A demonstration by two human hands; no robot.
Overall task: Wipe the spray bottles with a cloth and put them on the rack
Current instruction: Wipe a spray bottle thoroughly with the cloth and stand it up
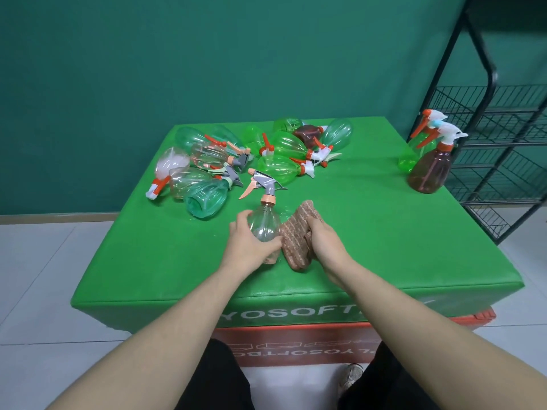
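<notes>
I am looking down at my two bare forearms reaching over a bright green padded surface (370,232) that sits on an orange block. My left hand (245,244) curls around the lower body of a clear spray bottle (264,224), holding it upright, its grey trigger head and peach nozzle pointing to the left. My right hand (322,241) grips a folded, brownish-pink striped cloth (299,232), fingers wrapped around its right edge, and the cloth lies against the right side of the bottle, with its lower end near the surface. Beyond my hands, toward the far left half of the surface, a heap of spray bottles (251,155) lies on its side in a jumble: bright green ones, pale teal ones, clear ones and one dark brown one, with orange, white and grey trigger heads pointing every way. At the far right edge of the surface, well apart from the heap, a brown spray bottle (430,170) with a white and orange trigger stands upright, and just behind it stands a green spray bottle (414,155). To the right of the surface stands a black wire rack (503,161) with several tiers of mesh shelves, against a dark green wall. The floor is pale tile, and my dark trousers and one shoe show at the bottom.
</notes>
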